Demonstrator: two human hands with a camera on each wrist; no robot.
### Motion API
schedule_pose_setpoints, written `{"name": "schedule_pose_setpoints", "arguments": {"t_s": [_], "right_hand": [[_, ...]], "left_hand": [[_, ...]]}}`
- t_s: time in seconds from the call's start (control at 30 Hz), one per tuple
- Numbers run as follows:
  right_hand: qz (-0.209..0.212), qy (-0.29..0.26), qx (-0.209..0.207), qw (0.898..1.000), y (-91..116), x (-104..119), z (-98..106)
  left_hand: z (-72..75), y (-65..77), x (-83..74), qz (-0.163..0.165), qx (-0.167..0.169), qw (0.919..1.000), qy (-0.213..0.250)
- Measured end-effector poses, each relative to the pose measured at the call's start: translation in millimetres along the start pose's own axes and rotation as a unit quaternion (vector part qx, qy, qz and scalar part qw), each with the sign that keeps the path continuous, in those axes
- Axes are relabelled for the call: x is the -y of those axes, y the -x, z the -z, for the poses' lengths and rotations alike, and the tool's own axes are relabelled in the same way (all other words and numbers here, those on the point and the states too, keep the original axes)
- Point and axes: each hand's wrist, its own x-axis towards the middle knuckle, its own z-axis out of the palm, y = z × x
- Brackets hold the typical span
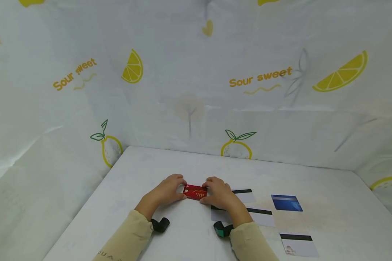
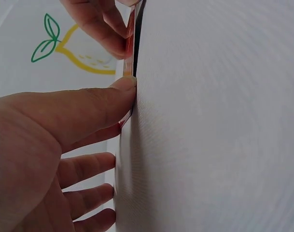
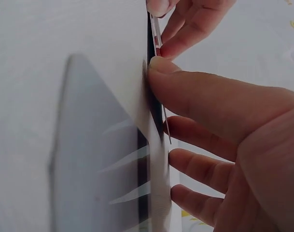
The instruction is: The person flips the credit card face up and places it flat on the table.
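A red card marked VIP (image 1: 195, 192) is held just over the white table, between both hands. My left hand (image 1: 170, 188) pinches its left end between thumb and forefinger; in the left wrist view the other fingertips (image 2: 108, 191) rest on the table. The right end is pinched the same way by my right hand (image 1: 220, 195). Seen edge-on in the left wrist view, the red card (image 2: 130, 53) stands close to the table surface. Under and beside the right wrist lie pale cards with black stripes, partly covered by the arm.
Right of the hands, a striped white card (image 1: 262, 218) lies below another striped card (image 1: 246, 197). Farther right are a blue card (image 1: 286, 203) and, nearer me, a striped card (image 1: 298, 248). A lemon-print sheet (image 1: 183, 72) hangs behind the table (image 1: 98, 221).
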Motion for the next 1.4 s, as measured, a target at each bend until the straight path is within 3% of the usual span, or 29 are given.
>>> {"name": "schedule_pose_setpoints", "arguments": {"t_s": [0.73,1.4], "right_hand": [[-0.005,-0.030,-0.014,0.999,2.6,-0.1,-0.8],[-0.007,-0.025,-0.011,1.000,2.4,0.6,0.6]], "left_hand": [[-1.1,-0.2,-0.7,0.008,0.000,0.9999,0.011],[2.9,1.2,-4.2,0.009,0.003,0.9999,0.010]]}}
